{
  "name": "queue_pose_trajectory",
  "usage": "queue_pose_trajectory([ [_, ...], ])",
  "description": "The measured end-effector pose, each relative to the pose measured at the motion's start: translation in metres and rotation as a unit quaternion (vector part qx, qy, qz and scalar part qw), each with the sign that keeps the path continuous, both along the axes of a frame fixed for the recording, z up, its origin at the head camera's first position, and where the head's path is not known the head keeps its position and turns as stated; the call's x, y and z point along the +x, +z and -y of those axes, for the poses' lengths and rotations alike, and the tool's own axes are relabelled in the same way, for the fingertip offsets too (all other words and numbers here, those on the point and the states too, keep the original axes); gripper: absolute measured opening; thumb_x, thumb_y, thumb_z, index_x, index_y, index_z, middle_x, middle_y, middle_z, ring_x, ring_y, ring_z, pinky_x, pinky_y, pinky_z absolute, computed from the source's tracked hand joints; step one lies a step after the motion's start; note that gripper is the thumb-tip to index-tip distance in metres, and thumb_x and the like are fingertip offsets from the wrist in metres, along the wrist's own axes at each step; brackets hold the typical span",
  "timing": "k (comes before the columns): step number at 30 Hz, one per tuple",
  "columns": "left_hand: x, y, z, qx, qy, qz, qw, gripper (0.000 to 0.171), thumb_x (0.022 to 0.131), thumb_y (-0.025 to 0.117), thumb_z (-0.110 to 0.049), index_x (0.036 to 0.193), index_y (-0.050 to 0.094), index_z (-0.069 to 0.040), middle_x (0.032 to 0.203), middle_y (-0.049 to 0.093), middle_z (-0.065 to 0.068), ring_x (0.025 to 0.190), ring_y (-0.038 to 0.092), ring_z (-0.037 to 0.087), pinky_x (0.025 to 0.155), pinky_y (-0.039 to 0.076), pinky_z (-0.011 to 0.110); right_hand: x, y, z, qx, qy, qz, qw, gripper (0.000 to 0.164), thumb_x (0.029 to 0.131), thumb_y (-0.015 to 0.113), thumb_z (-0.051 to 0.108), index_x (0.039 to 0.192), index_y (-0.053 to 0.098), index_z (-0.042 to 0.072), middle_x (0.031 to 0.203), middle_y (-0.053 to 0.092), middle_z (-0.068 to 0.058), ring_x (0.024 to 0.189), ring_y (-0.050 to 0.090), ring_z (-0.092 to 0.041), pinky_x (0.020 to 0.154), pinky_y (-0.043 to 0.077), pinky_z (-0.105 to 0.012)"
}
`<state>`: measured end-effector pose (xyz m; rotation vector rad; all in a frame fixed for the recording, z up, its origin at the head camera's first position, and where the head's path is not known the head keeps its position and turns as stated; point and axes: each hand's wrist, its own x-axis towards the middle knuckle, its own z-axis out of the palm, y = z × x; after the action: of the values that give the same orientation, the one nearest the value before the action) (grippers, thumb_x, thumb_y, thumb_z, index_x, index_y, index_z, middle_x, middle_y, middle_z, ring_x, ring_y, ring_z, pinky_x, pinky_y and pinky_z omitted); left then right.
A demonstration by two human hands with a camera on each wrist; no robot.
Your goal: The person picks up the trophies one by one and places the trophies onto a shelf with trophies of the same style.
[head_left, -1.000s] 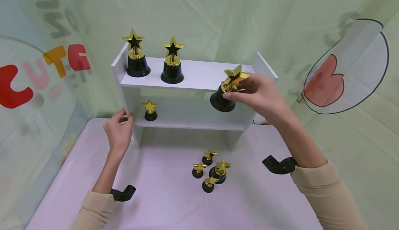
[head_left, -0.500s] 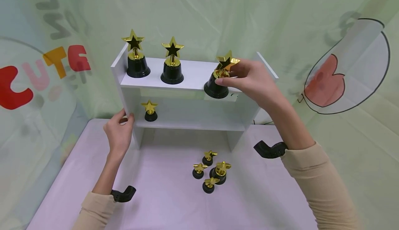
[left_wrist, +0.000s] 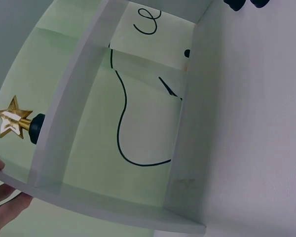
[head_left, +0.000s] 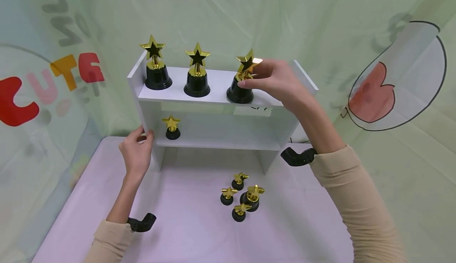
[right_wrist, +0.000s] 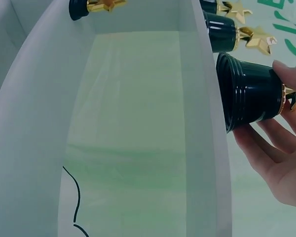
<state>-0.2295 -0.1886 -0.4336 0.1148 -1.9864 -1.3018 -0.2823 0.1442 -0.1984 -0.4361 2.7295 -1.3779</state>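
Right arm extended forward, forearm angled inward. Right hand: thumb and fingers curled round the upper base of a trophy with shiny gold star and glossy black bucket-shaped base. This trophy leans slightly at the front edge of the white two-tier shelf's upper board; full contact cannot be told. Left arm reaches forward, lower; left hand pinches the shelf's left side panel, thumb opposite fingers.
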Motion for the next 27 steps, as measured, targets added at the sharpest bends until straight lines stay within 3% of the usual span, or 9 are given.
queue_pose_trajectory([
  [10, -0.001, -0.002, -0.001, -0.003, 0.004, 0.002, 1.0000, 0.023, 0.095, 0.067, -0.002, 0.114, 0.078, -0.002, 0.108, 0.077, 0.018, 0.083, 0.075, 0.039, 0.066, 0.045, 0.000, -0.021, -0.005, 0.006, -0.024, 0.030, 0.009, 0.999, 0.038, 0.085, 0.083, 0.027, 0.116, 0.071, 0.009, 0.116, 0.073, -0.003, 0.115, 0.062, -0.016, 0.110, 0.044, -0.036],
  [19, -0.001, -0.002, -0.001, -0.001, 0.002, -0.004, 1.0000, 0.026, 0.094, 0.065, 0.000, 0.117, 0.078, -0.002, 0.110, 0.077, 0.019, 0.083, 0.075, 0.040, 0.067, 0.045, -0.001, -0.028, -0.011, 0.007, -0.041, 0.031, 0.013, 0.999, 0.035, 0.086, 0.082, 0.025, 0.114, 0.070, 0.008, 0.112, 0.072, -0.001, 0.113, 0.062, -0.016, 0.108, 0.045, -0.035],
  [27, -0.001, -0.002, 0.001, -0.006, 0.007, -0.008, 0.9999, 0.025, 0.094, 0.066, 0.000, 0.115, 0.078, -0.002, 0.109, 0.077, 0.019, 0.081, 0.075, 0.040, 0.067, 0.044, -0.001, -0.030, -0.015, 0.005, -0.066, 0.055, 0.019, 0.996, 0.041, 0.088, 0.081, 0.022, 0.123, 0.064, 0.010, 0.126, 0.070, -0.005, 0.126, 0.061, -0.015, 0.113, 0.043, -0.037],
])
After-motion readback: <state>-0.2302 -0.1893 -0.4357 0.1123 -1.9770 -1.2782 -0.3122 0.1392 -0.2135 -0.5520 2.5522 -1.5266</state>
